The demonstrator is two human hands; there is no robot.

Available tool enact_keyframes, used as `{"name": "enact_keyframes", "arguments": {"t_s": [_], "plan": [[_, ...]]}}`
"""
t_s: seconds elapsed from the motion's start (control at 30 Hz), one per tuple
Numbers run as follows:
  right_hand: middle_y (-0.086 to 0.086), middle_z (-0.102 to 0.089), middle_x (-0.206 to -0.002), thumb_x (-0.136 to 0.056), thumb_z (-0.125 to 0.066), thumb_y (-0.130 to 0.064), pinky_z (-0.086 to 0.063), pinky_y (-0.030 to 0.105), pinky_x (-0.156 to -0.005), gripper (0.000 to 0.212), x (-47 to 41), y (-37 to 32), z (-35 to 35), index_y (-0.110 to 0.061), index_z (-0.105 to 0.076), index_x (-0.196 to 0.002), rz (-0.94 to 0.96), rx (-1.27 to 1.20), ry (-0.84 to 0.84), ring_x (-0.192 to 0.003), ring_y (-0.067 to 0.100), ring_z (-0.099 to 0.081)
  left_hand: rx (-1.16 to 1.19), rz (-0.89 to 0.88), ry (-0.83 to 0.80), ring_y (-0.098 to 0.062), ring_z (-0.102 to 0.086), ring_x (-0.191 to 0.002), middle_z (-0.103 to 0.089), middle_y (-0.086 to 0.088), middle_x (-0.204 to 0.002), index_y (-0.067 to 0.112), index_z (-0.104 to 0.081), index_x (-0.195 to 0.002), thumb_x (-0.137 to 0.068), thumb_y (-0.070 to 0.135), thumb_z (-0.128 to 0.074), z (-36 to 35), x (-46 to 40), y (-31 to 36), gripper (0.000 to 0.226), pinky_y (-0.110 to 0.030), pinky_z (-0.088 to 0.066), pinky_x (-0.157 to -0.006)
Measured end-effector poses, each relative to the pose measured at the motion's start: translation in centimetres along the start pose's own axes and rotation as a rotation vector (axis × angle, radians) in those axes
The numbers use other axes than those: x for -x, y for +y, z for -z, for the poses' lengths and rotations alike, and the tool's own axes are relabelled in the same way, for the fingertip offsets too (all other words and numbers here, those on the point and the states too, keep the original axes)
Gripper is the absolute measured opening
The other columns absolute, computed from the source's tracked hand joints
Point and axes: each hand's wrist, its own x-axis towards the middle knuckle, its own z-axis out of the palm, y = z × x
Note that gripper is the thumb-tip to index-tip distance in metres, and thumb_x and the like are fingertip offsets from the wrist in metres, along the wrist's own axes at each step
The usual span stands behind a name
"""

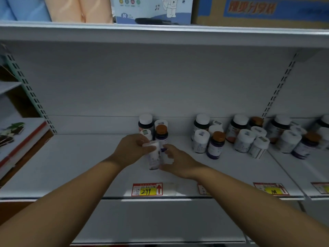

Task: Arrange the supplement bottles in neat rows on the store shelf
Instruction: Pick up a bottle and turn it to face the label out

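Observation:
On the white shelf [74, 163], my left hand [132, 148] and my right hand [175, 159] both grip white supplement bottles at mid-shelf. The left hand wraps the top of a white bottle [154, 158]. The right hand holds a second white bottle [167, 157] right beside it, mostly hidden by fingers. Just behind them stand a dark bottle with an orange cap [161, 133], a dark bottle with a white cap [146, 123] and small white ones. A loose cluster of several bottles [231, 136] stands to the right.
Price tags [146, 189] sit along the shelf's front edge. An upper shelf [160, 32] carries boxes and packs overhead. Slotted uprights [279, 86] flank the bay. A red-and-white box [19, 139] lies at the left. More bottles [299, 138] continue on the neighbouring shelf.

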Motion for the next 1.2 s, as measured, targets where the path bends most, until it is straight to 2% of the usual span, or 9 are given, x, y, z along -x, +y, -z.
{"name": "enact_keyframes", "arguments": {"t_s": [0.1, 0.2, 0.4, 0.57, 0.8, 0.9, 1.0, 1.1, 1.2], "plan": [[-0.008, -0.060, -0.113, -0.071, -0.073, -0.035, -0.051, 0.034, -0.092, 0.048, 1.2, 0.1, 1.4, -0.037, -0.047, -0.112, 0.020, -0.116, 0.003, -0.104, 0.011, -0.059, 0.266, 0.041, -0.162, -0.007, -0.067, -0.067, -0.069, 0.004, -0.079, 0.027, -0.065, -0.073, -0.068, 0.044, -0.075, 0.0, 0.1, 2.5, 0.020, -0.021, -0.053, -0.054], [-0.003, -0.063, -0.113, -0.071, -0.074, -0.032, -0.052, 0.037, -0.091, 0.055, 3.0, 1.1, 3.4, -0.028, -0.049, -0.119, -0.028, -0.162, -0.003, -0.101, 0.013, -0.062, 0.304, 0.030, -0.291, -0.012, -0.069, -0.067, -0.070, -0.002, -0.084, 0.021, -0.066, -0.085, -0.070, 0.046, -0.072, -1.0, -0.2, 4.6, 0.030, -0.020, -0.052, -0.054], [0.002, -0.065, -0.108, -0.071, -0.074, -0.018, -0.055, 0.032, -0.078, 0.049, 7.2, 4.7, 7.4, -0.033, -0.053, -0.113, -0.117, -0.316, 0.084, -0.096, 0.021, -0.064, 0.431, 0.028, -0.447, -0.015, -0.069, -0.081, -0.071, -0.005, -0.096, 0.018, -0.064, -0.101, -0.076, 0.033, -0.071, -5.6, -1.4, 9.2, 0.030, -0.028, -0.057, -0.069], [-0.009, -0.067, -0.090, -0.068, -0.075, -0.015, -0.056, 0.034, -0.077, 0.035, 9.7, 8.1, 10.3, -0.042, -0.062, -0.086, -0.133, -0.343, 0.117, -0.086, 0.013, -0.064, 0.447, 0.033, -0.462, -0.021, -0.068, -0.086, -0.070, -0.010, -0.096, 0.013, -0.064, -0.101, -0.078, 0.026, -0.070, -9.9, -1.7, 13.0, 0.027, -0.029, -0.057, -0.072], [0.012, -0.067, -0.110, -0.068, -0.075, -0.008, -0.050, 0.051, -0.094, 0.051, 12.1, 14.8, 17.9, -0.024, -0.056, -0.112, -0.117, -0.350, 0.052, -0.102, 0.029, -0.063, 0.404, 0.016, -0.418, -0.027, -0.067, -0.090, -0.068, -0.012, -0.091, 0.009, -0.064, -0.095, -0.078, 0.021, -0.070, -16.8, -3.0, 20.1, 0.022, -0.040, -0.057, -0.079], [0.006, -0.068, -0.109, -0.064, -0.078, -0.009, -0.050, 0.047, -0.095, 0.052, 12.8, 18.1, 20.6, -0.024, -0.057, -0.109, -0.088, -0.325, 0.023, -0.101, 0.022, -0.064, 0.318, -0.021, -0.392, -0.014, -0.067, -0.079, -0.067, 0.002, -0.081, 0.022, -0.064, -0.082, -0.074, 0.026, -0.074, -19.6, -3.7, 23.0, 0.013, -0.026, -0.058, -0.071], [0.003, -0.067, -0.107, -0.058, -0.082, -0.020, -0.053, 0.043, -0.089, 0.058, 12.5, 20.2, 21.8, -0.022, -0.053, -0.108, -0.044, -0.211, -0.014, -0.099, 0.019, -0.064, 0.113, -0.105, -0.350, 0.001, -0.060, -0.076, -0.062, 0.014, -0.085, 0.030, -0.058, -0.085, -0.071, 0.035, -0.075, -21.1, -3.8, 24.3, 0.023, -0.011, -0.047, -0.062], [-0.014, -0.058, -0.103, -0.055, -0.081, -0.041, -0.049, 0.022, -0.072, 0.069, 12.3, 21.1, 21.5, -0.030, -0.042, -0.111, -0.028, -0.036, -0.037, -0.091, 0.003, -0.058, 0.051, -0.106, -0.359, -0.008, -0.062, -0.085, -0.062, 0.011, -0.093, 0.032, -0.057, -0.088, -0.067, 0.034, -0.079, -21.6, -3.1, 24.3, 0.031, -0.021, -0.050, -0.074], [-0.014, -0.058, -0.104, -0.060, -0.076, -0.047, -0.047, 0.022, -0.072, 0.065, 12.1, 21.7, 20.5, -0.033, -0.039, -0.112, 0.033, 0.014, -0.014, -0.090, 0.002, -0.057, 0.035, -0.059, -0.362, -0.006, -0.064, -0.085, -0.063, 0.011, -0.096, 0.035, -0.057, -0.090, -0.062, 0.034, -0.081, -21.6, -2.6, 24.2, 0.038, -0.028, -0.055, -0.078]]}}
